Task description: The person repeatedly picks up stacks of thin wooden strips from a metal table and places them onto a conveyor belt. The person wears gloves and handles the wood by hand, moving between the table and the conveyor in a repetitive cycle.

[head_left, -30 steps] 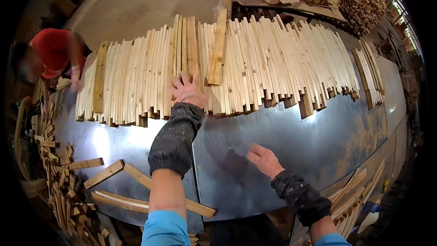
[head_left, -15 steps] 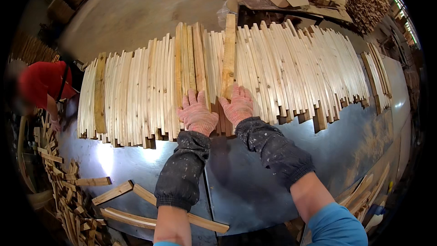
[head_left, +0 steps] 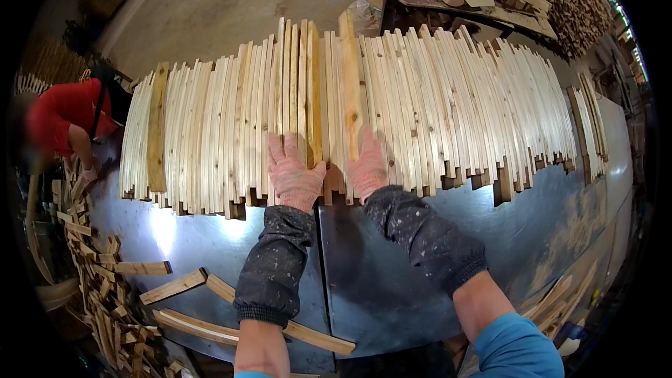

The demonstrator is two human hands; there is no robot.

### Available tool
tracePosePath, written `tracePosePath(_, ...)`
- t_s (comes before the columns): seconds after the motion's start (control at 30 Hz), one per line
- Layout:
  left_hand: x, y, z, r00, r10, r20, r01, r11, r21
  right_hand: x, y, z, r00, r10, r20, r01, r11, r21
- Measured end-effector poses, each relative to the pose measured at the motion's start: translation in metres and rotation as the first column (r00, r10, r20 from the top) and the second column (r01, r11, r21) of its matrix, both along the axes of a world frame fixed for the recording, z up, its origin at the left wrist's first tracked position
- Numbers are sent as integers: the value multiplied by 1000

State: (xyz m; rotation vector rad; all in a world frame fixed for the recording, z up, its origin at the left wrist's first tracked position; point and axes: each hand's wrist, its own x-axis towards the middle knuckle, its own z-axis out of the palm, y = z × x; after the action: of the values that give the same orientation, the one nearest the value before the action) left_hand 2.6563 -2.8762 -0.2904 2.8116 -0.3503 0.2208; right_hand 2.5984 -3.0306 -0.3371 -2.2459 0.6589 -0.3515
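A long row of pale wooden strips [head_left: 427,98] lies side by side across a metal-topped table, their ends uneven. My left hand [head_left: 297,178], in a pinkish knit glove, lies over the near part of several yellowish strips [head_left: 294,84], fingers stretched out and thumb apart. Beside it my right hand [head_left: 368,173], gloved alike, rests flat at the near end of a wider yellow board [head_left: 351,84] that juts out past the row's far edge. A few strips lie between the two hands. Neither hand is wrapped round a piece.
Loose wood pieces [head_left: 173,286] lie on the near left of the table [head_left: 392,287], beside a heap of offcuts [head_left: 105,308]. At far left a person in red [head_left: 70,115] bends over. A bench [head_left: 413,0] with cardboard stands at the back right.
The yellowish strips by my left hand now sit farther right, closer to the wider board. My right hand's fingers point straighter ahead, and that board stands less slanted. The view has shifted slightly.
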Motion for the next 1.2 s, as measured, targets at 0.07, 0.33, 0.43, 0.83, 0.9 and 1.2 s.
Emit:
tracePosePath(0.07, 2, -8, 11, 992, 61, -114, -59, 998, 22, -22, 19, -28, 995, 95, -18, -97, 973, -208)
tracePosePath(0.33, -34, -5, 39, 945, 101, -311, -95, 995, 36, -87, 53, 38, 931, 352, -97, -357, 934, -32)
tracePosePath(0.43, -90, 15, 37, 961, -19, -275, 14, 1000, -20, -136, 62, 31, 926, 377, -29, -378, 923, -71)
tracePosePath(0.83, -74, 62, 2, 908, -98, -407, -171, 802, -573, -156, 26, 32, 968, 248, 46, -212, 705, 677)
tracePosePath(0.9, -60, 49, 12, 886, -129, -446, -168, 806, -568, -146, 26, 27, 981, 176, 79, -169, 595, 786)
tracePosePath(1.2, -69, -49, 86, 825, 126, -551, -84, 991, 101, -142, 61, -12, 991, 116, 67, -104, 351, 931)
